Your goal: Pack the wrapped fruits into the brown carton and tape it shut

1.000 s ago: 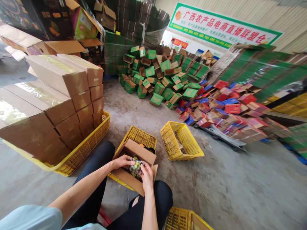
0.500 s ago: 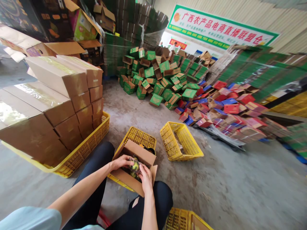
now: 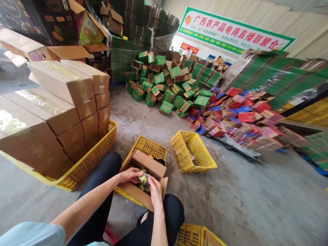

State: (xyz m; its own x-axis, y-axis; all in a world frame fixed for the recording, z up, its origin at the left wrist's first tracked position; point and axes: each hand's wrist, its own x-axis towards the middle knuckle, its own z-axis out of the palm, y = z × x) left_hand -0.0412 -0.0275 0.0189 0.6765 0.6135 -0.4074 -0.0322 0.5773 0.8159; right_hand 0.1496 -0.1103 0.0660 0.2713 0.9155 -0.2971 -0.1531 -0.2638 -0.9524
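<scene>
Over an open cardboard box (image 3: pixel 150 163) between my knees, I hold a small clear plastic bag of yellow-green fruit (image 3: pixel 144 178) in both hands. My left hand (image 3: pixel 129 175) pinches it from the left, fingers closed at its upper edge. From the right, my right hand (image 3: pixel 154 188) grips its other side with thumb and fingertips. More yellow-green fruit shows inside the box beneath; its exact kind is too small to make out. The box rests on an upturned yellow plastic crate (image 3: pixel 148 146), and a dark item with some yellow (image 3: pixel 161 161) lies just behind it.
Left of me, taped cartons (image 3: pixel 41 102) stand stacked in a yellow crate (image 3: pixel 88 165). Another yellow crate (image 3: pixel 193 153) sits ahead to the right, a further one (image 3: pixel 191 235) by my right knee. Green boxes (image 3: pixel 166 107) and red-blue boxes (image 3: pixel 246 117) lie heaped beyond.
My hands have shifted only slightly around the bag of fruit, which has turned a little between them. The boxes and crates stand as before.
</scene>
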